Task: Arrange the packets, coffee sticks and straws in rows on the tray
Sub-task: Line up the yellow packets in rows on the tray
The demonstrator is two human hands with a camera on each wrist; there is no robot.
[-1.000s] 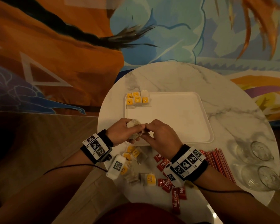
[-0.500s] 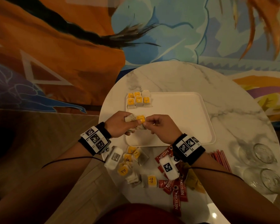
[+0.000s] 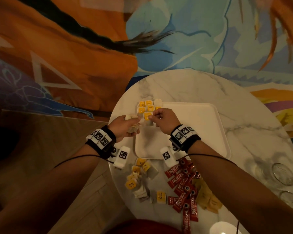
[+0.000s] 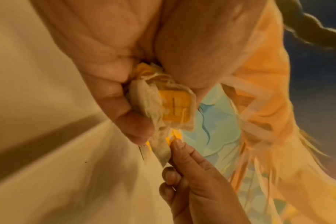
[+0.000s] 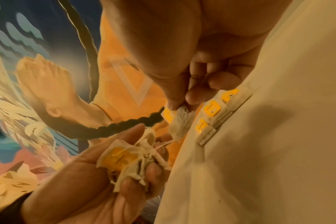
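A white tray (image 3: 193,129) lies on the round marble table (image 3: 184,85). Several yellow-tagged tea bags (image 3: 146,106) sit in rows at its far left corner. My right hand (image 3: 153,116) pinches one tea bag (image 3: 147,117) (image 5: 179,121) just in front of those rows. My left hand (image 3: 125,125) grips a bunch of tea bags (image 3: 133,126) (image 4: 171,106) (image 5: 128,160) at the tray's left edge; a string runs between the two hands. Loose tea bags (image 3: 140,176) and red coffee sticks (image 3: 184,188) lie near the table's front edge.
Two clear glasses (image 3: 284,173) stand at the table's right edge. Tan packets (image 3: 208,200) lie beside the coffee sticks, partly under my right forearm. Most of the tray's surface is bare. A painted mural covers the wall behind the table.
Both hands moved from the tray's near edge toward its far left corner. My right hand drew one tea bag out of the left hand's bunch and carried it to the rows.
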